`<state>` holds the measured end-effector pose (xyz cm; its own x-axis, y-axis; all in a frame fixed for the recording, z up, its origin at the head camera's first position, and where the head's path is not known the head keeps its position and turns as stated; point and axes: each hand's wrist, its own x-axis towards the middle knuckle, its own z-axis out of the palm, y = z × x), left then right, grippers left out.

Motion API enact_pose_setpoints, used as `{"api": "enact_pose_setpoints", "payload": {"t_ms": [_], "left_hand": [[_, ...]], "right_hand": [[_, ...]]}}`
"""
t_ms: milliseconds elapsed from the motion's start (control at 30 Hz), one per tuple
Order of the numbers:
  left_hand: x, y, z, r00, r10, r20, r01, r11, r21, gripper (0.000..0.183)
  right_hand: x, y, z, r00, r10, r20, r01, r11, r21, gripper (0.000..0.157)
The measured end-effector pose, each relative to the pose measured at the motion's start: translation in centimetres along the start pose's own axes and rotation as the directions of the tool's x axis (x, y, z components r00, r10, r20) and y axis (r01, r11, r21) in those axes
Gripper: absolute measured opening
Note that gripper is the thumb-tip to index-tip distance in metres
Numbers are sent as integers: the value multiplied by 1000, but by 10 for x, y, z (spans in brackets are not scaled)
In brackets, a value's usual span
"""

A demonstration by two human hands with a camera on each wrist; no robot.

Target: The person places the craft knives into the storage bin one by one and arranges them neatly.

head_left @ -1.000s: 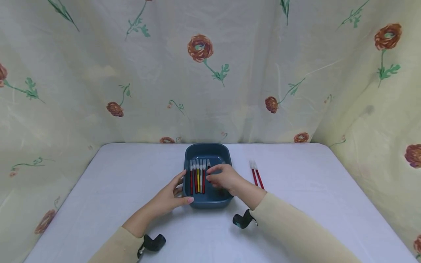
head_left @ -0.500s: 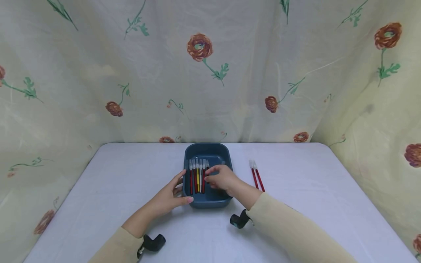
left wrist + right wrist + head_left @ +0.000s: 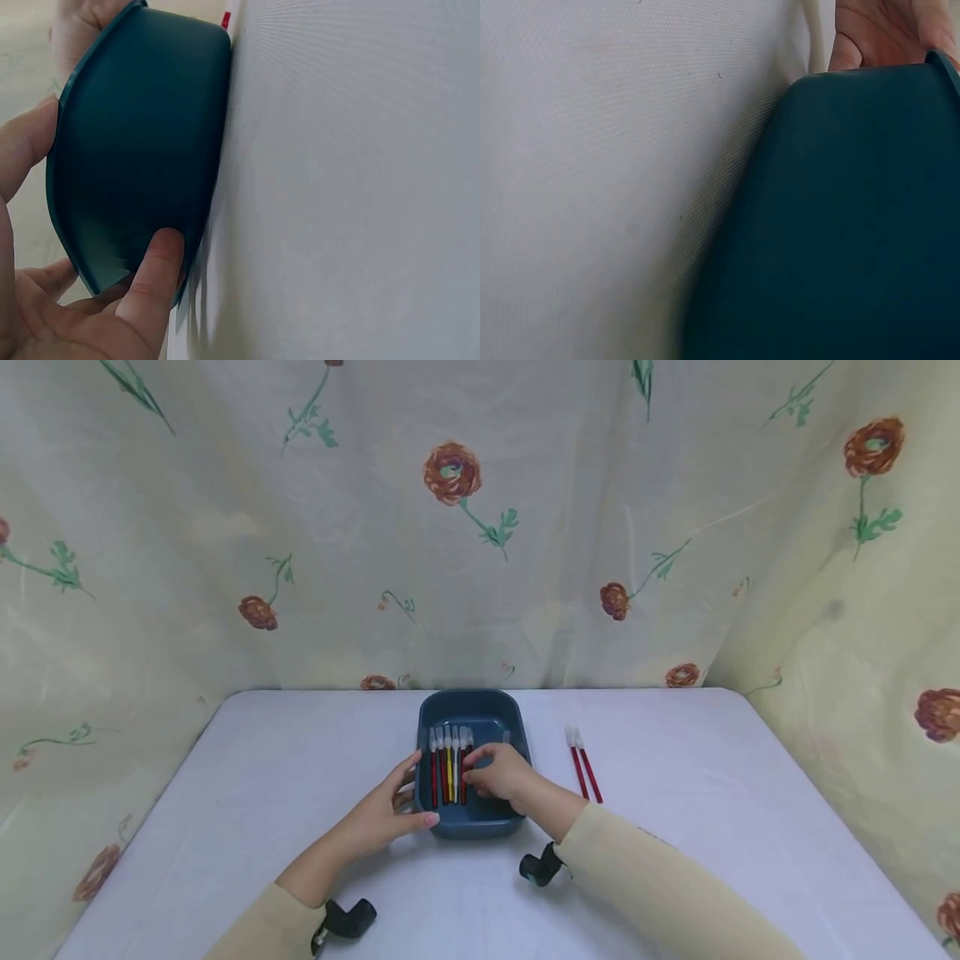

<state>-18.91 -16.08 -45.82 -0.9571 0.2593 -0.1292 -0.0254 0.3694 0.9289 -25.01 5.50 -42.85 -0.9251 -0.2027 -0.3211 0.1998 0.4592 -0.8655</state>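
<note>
A dark blue tray (image 3: 472, 830) stands on the white table. Inside its left half, several slim pen-like sticks (image 3: 448, 768) lie side by side, pale see-through caps toward the back; most shafts are red, one yellow, one silvery. My left hand (image 3: 386, 810) holds the tray's near left corner, fingers along the left wall and thumb at the front rim (image 3: 64, 97). Over the tray, my right hand (image 3: 501, 772) pinches the rightmost pen-like stick (image 3: 470, 737), whose shaft the fingers mostly hide. The right wrist view shows the tray's outer wall (image 3: 840, 210), not these fingertips.
Two more red sticks (image 3: 583, 768) with pale caps lie on the table right of the tray. A small pale piece (image 3: 506, 737) shows at the tray's right inner side. A flowered curtain (image 3: 337, 527) hangs behind the table (image 3: 300, 760).
My right hand has shifted slightly left, bringing the rightmost stick closer to the row in the tray. The left hand keeps its place on the tray.
</note>
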Motion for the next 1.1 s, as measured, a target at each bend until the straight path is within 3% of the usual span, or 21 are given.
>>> {"api": "enact_pose_setpoints", "payload": {"t_ms": [433, 1100], "left_hand": [[-1, 2, 1, 1000, -3, -12, 3, 1000, -1, 98], [-1, -2, 0, 1000, 5, -3, -5, 1000, -17, 98]], "right_hand": [[-2, 0, 1, 1000, -7, -11, 6, 999, -50, 20], [-6, -3, -6, 998, -62, 12, 61, 997, 38, 23]]}}
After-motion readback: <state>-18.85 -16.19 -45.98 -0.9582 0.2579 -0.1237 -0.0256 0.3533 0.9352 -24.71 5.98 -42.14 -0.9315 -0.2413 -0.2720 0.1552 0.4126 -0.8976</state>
